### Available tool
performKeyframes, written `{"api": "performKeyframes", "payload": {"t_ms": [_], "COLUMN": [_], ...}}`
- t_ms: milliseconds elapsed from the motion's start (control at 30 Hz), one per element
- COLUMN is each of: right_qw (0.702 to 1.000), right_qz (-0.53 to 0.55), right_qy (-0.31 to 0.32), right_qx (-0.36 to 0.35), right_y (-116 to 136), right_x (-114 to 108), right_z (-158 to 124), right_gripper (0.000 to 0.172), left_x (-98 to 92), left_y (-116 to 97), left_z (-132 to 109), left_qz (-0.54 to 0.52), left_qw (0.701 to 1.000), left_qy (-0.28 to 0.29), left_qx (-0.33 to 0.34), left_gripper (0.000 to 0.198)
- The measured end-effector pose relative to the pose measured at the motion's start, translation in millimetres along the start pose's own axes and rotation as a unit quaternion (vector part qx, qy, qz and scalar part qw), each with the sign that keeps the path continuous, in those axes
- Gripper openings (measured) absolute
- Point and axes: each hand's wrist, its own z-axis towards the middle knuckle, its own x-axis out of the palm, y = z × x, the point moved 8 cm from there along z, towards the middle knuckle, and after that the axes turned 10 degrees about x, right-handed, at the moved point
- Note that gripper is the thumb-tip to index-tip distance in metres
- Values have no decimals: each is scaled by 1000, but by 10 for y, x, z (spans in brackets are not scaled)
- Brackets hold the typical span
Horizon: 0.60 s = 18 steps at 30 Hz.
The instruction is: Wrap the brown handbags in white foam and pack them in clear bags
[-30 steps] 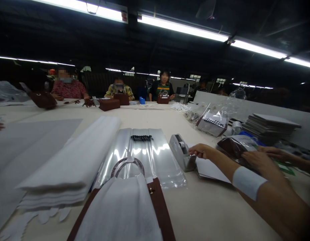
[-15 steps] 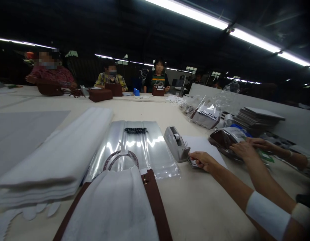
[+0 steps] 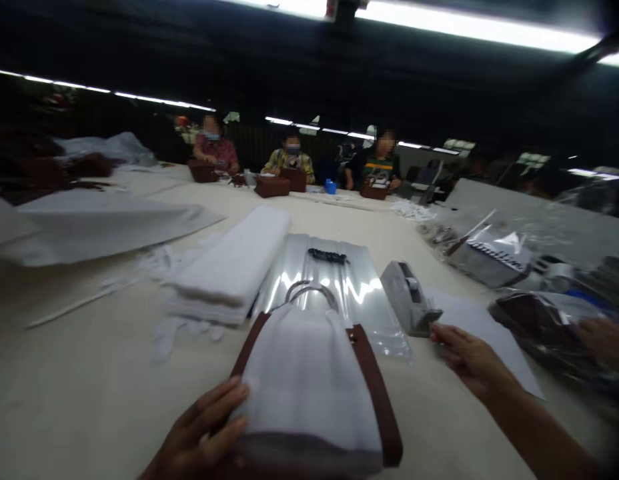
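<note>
A brown handbag [image 3: 377,400] lies before me with a soft white wrapping sheet [image 3: 314,373] over its front and its two handles [image 3: 314,290] sticking out at the top. My left hand [image 3: 204,423] rests on the bag's left edge. Its fingers are stretched out, with the tips on the white sheet. To the right, my right hand [image 3: 469,357] is closed in a pinch at the cutter end of a grey tape dispenser [image 3: 407,300]. The tape between the fingertips is too small and clear to make out well.
Behind the handbag lie clear plastic bags [image 3: 362,287] and a folded white stack [image 3: 234,267]. White paper [image 3: 494,340] is beside the dispenser. A co-worker's hand [image 3: 604,340] touches a plastic-wrapped brown bag [image 3: 532,320]. Several people sit across the table.
My view has swung left and shifted back. My left hand has come into view and lies on the handbag. The right hand remains at the tape dispenser, fingers still pinched.
</note>
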Motion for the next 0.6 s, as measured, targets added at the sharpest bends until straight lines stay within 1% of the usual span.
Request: {"api": "performKeyframes", "payload": {"t_ms": [33,67,100,167,233,300,333,400,500,600], "right_qw": [998,989,979,952,919,894,888,886,893,905], "right_qz": [10,27,26,8,-2,-13,-19,-31,-45,-53], "right_qy": [57,139,193,275,357,409,419,412,385,353], "right_qx": [4,27,62,133,165,182,190,209,226,232], "right_y": [75,129,161,172,161,89,34,-98,-262,-353], "right_x": [216,491,742,1226,1682,2027,2147,2286,2350,2348], "right_z": [-237,-503,-777,-1319,-1779,-2055,-2118,-2133,-2065,-1998], "right_gripper": [31,32,30,29,27,25,23,22,24,28], "left_x": [-14,-24,-41,-75,-109,-135,-144,-159,-163,-144], "left_y": [-45,-54,-54,-45,-55,-83,-97,-110,-104,-90], "left_z": [0,3,11,35,60,71,69,52,40,93], "left_qz": [-24,-32,-35,-23,-7,8,17,36,45,31], "left_qw": [1000,999,999,1000,1000,1000,1000,999,998,999], "left_qy": [3,7,3,-4,-13,-20,-23,-32,-40,-20], "left_qx": [13,8,2,-11,-15,-12,-10,-11,-7,16], "left_gripper": [26,26,25,26,25,25,25,28,34,29]}}
